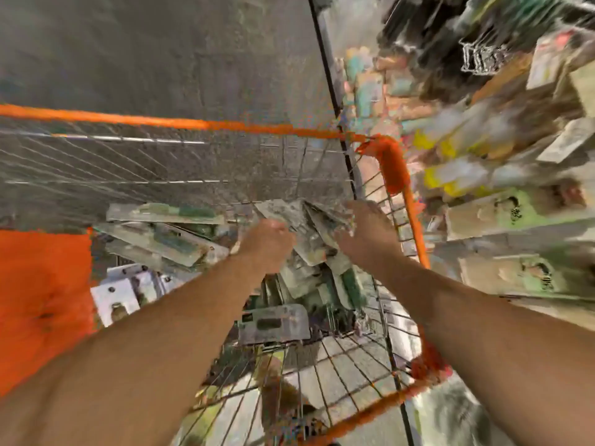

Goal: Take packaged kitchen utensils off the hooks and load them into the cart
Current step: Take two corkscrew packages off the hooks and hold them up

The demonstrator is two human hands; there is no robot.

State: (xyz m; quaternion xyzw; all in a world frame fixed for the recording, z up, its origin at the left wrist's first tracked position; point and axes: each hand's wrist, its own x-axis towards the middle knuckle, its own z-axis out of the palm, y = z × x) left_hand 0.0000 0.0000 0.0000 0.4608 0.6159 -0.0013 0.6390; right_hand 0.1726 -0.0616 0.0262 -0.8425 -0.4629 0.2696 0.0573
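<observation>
One wire cart (415,226) with orange trim is seen. Two hands are counted, a left hand (267,243) and a right hand (367,233). Roughly eight packaged utensils (273,323) are made out inside; blur prevents an exact count. Shelf goods (502,220) at right cannot be counted.

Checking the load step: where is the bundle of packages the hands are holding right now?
In the head view, the bundle of packages sits centre frame, held between the left hand and right hand, above the cart near its right orange rim.
</observation>
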